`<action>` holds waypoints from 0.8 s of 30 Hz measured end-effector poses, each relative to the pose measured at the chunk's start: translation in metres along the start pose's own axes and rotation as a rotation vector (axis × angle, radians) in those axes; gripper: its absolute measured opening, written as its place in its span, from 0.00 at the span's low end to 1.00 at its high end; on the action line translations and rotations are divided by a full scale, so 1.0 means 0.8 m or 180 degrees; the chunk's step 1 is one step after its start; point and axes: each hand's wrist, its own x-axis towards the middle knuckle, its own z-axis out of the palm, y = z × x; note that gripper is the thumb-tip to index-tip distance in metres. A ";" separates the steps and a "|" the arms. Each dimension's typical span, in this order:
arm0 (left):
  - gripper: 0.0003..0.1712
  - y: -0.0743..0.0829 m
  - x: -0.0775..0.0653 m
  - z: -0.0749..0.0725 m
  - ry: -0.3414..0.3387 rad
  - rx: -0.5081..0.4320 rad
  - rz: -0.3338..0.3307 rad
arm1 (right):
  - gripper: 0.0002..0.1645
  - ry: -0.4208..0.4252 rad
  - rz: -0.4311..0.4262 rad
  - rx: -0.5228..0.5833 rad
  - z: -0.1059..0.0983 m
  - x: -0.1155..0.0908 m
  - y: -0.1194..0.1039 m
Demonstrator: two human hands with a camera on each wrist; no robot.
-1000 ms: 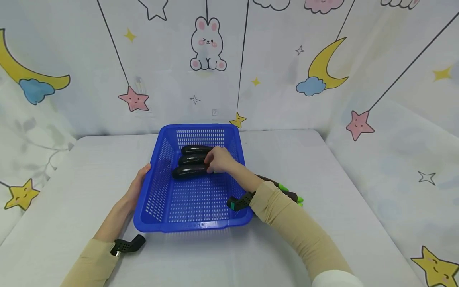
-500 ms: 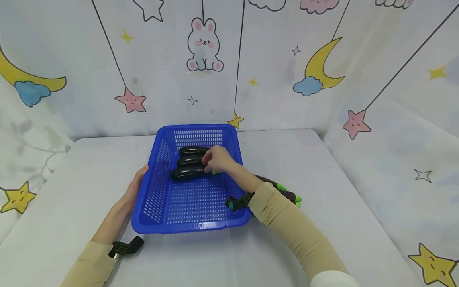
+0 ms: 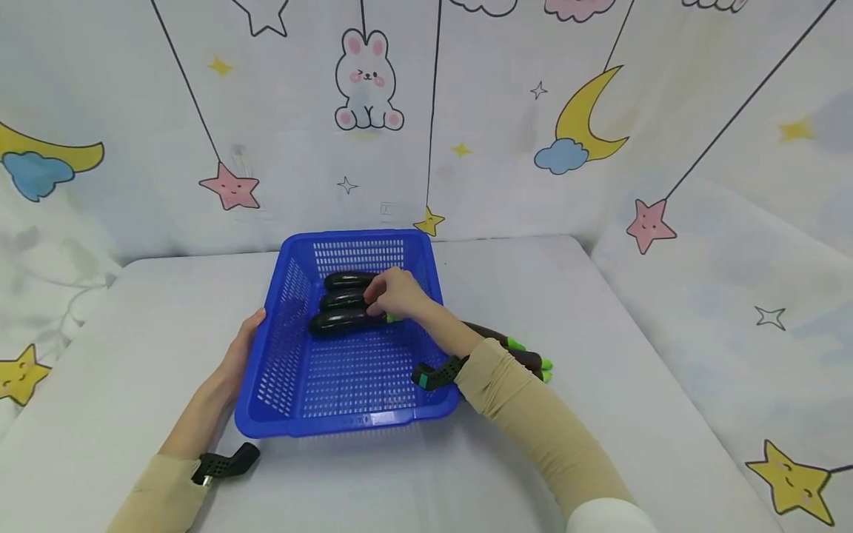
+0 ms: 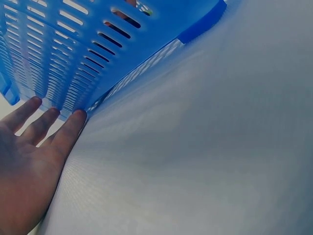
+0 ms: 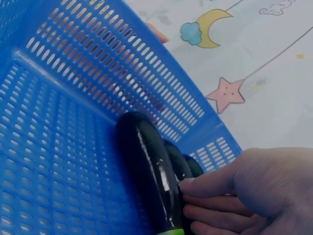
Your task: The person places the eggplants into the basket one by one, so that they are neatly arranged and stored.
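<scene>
Basket (image 3: 360,381) ahead: I see the left hand (image 3: 240,348), fingers straight, touching it at nine o'clock; right hand (image 3: 397,294) at the eggplants (image 3: 341,323) toward twelve, gripping or not I can't tell.

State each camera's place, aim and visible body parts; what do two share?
On the head, facing forward-down at the blue basket: left hand, right hand, sleeves.
On the left wrist, facing the basket's outer wall: left hand.
On the right wrist, facing into the basket: right hand, left fingertips.
Head and right wrist share three eggplants.
</scene>
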 end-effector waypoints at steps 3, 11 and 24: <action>0.50 0.001 0.000 0.000 0.0099 0.0111 -0.0058 | 0.10 0.0000 0.0011 0.0034 -0.001 0.002 -0.002; 0.51 -0.004 0.002 0.005 0.0089 -0.0002 -0.0138 | 0.14 -0.0024 -0.0175 0.0546 -0.009 -0.009 -0.008; 0.51 0.002 -0.001 -0.004 0.0077 0.0013 -0.0102 | 0.19 0.0069 -0.0653 0.1193 -0.091 -0.062 -0.024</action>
